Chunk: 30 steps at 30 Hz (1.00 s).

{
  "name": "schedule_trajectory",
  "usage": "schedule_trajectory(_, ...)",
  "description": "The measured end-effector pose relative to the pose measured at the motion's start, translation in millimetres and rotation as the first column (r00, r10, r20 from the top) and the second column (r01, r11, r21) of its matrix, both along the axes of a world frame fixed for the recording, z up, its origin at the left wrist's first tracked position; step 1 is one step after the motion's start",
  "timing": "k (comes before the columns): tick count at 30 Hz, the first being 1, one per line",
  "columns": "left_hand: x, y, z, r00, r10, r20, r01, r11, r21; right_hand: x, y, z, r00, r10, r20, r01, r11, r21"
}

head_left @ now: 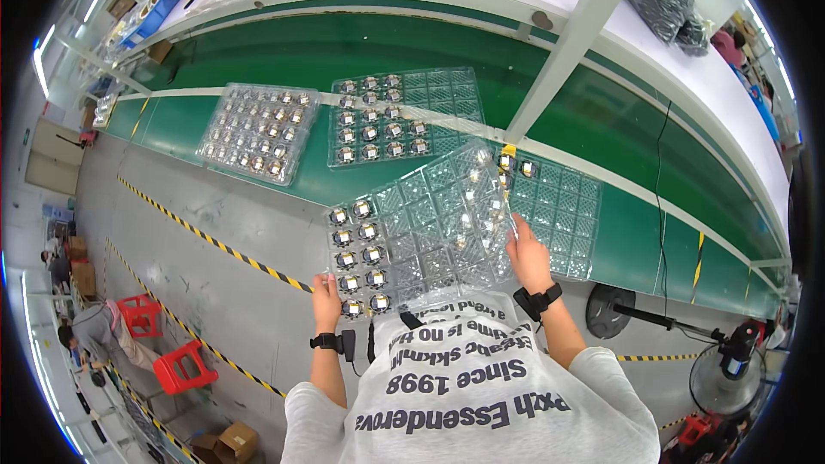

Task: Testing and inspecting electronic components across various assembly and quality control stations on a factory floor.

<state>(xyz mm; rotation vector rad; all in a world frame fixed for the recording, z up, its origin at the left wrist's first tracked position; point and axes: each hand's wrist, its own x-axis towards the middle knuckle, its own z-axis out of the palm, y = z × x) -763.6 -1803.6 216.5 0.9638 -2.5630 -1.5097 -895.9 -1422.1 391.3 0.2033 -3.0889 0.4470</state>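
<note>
A clear plastic compartment tray (423, 222) is held level in front of my body, above the bench edge. My left hand (326, 302) grips its near left corner, and my right hand (528, 256) grips its right side. Small round black parts (368, 231) with pale square tops fill two columns at its left end. The middle pockets look bare; shiny shapes at the right end are blurred by glare. Partly beneath it, another clear tray (559, 219) lies on the green bench with a few parts near its far left corner.
On the green bench (335, 185) lie a partly filled tray (455, 90) and, farther left, a fuller tray (230, 112). A slanted white post (571, 47) rises behind. A dark cable (660, 198) hangs at right. Red stools (185, 367) stand on the floor.
</note>
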Motion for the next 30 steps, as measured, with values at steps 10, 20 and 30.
schedule_trajectory(10,-158.8,-44.6,52.8,0.995,0.043,-0.088,-0.040,0.998,0.040,-108.1,-15.9,-13.2,0.995,-0.097,-0.009,0.092,0.966,-0.240)
schedule_trajectory(20,-339.9,-65.8,-3.3,0.982,-0.165,-0.092,0.142,0.966,-0.214,-248.9,-40.7,-88.8,0.968,-0.251,-0.016,0.251,0.967,0.044)
schedule_trajectory(30,-384.9,-77.6,-34.8,0.962,-0.268,-0.055,0.217,0.870,-0.443,-292.6,-36.1,-150.2,0.952,-0.165,-0.257,0.197,0.975,0.104)
